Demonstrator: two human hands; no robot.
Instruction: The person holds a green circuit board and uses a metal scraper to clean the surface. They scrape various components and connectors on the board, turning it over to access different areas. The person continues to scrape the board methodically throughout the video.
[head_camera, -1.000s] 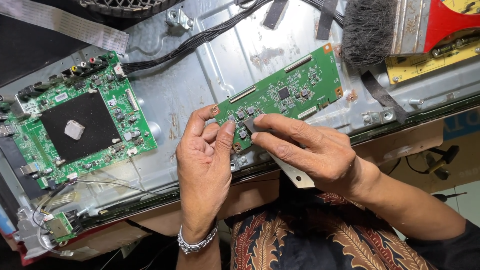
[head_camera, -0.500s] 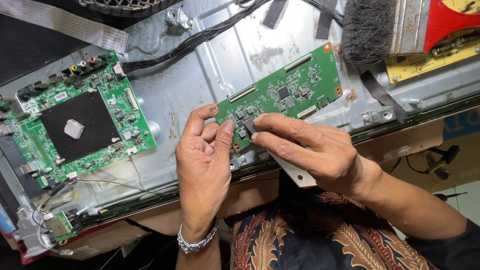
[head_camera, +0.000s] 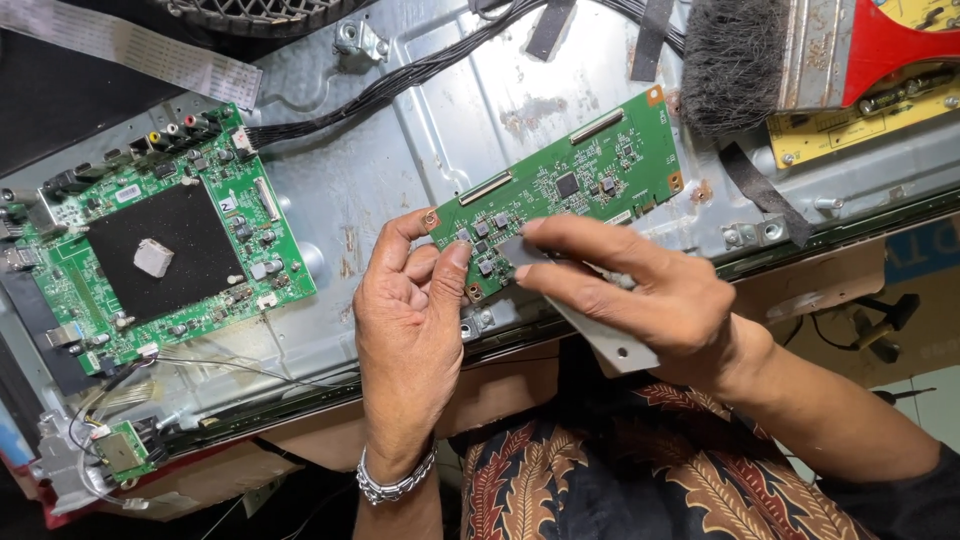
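Left hand (head_camera: 410, 330) pinches the near-left corner of a long green circuit board (head_camera: 580, 185), fingertips on its edge. Right hand (head_camera: 650, 290) lays two fingers flat across the board's near edge, a grey flat strip (head_camera: 600, 335) under the palm. Beyond the fingers: metal back panel (head_camera: 400, 160). Left of them: larger green board (head_camera: 160, 250). Far right: brush (head_camera: 740, 60).
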